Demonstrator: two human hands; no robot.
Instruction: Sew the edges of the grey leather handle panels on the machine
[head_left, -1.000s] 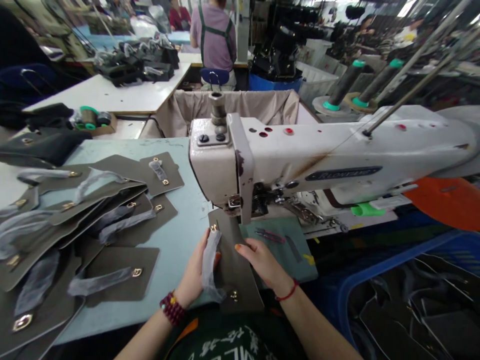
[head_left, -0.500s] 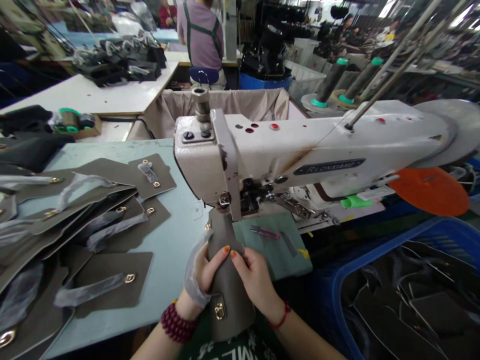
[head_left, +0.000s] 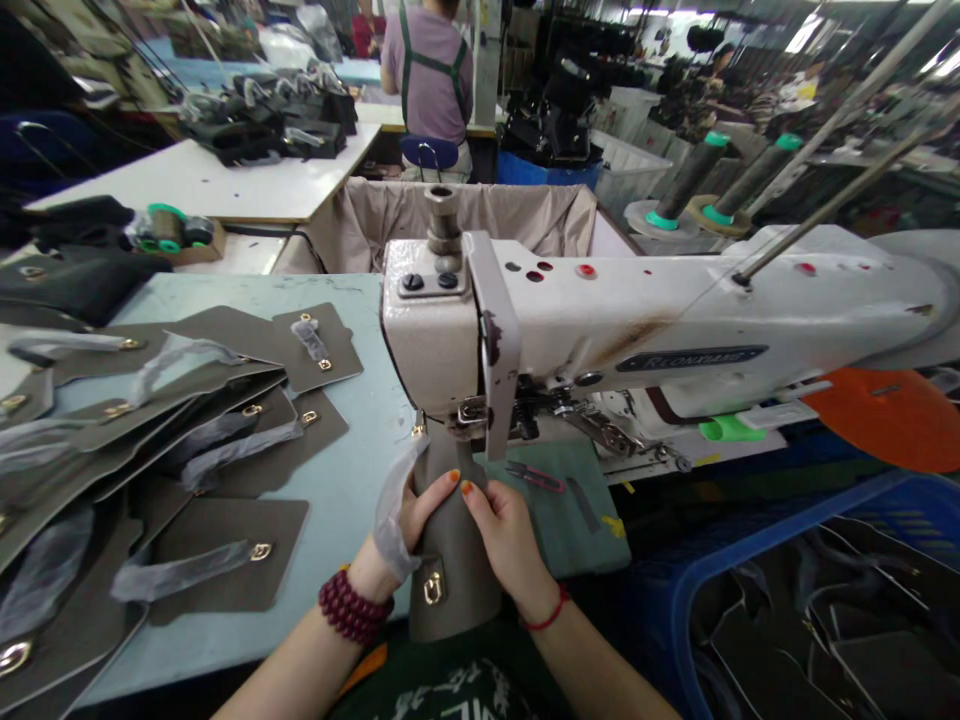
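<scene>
Both my hands grip a curved grey-brown bag panel [head_left: 456, 560], its far end under the head of a white sewing machine [head_left: 427, 340]. My left hand [head_left: 412, 520] is closed on the panel's left edge, thumb on top, with a wrapped handle strap [head_left: 391, 500] looped over its back. Closed on the right edge is my right hand [head_left: 510, 540], its thumb near the left one. A gold metal fitting [head_left: 433, 587] shows on the near part of the panel, another gold fitting [head_left: 418, 428] at the strap's far end. The fingers beneath the panel are hidden.
More panels with wrapped straps [head_left: 217, 560] lie on the pale blue table at left. Pink-handled thread snips [head_left: 536, 476] rest right of the machine head. A blue basket [head_left: 679, 600] of panels stands at right. Thread spools [head_left: 686, 180] stand behind; a person [head_left: 435, 70] sits farther back.
The view has shifted slightly, so the machine appears farther right. My hands keep the same hold, and the panel's near end appears a little closer to the machine.
</scene>
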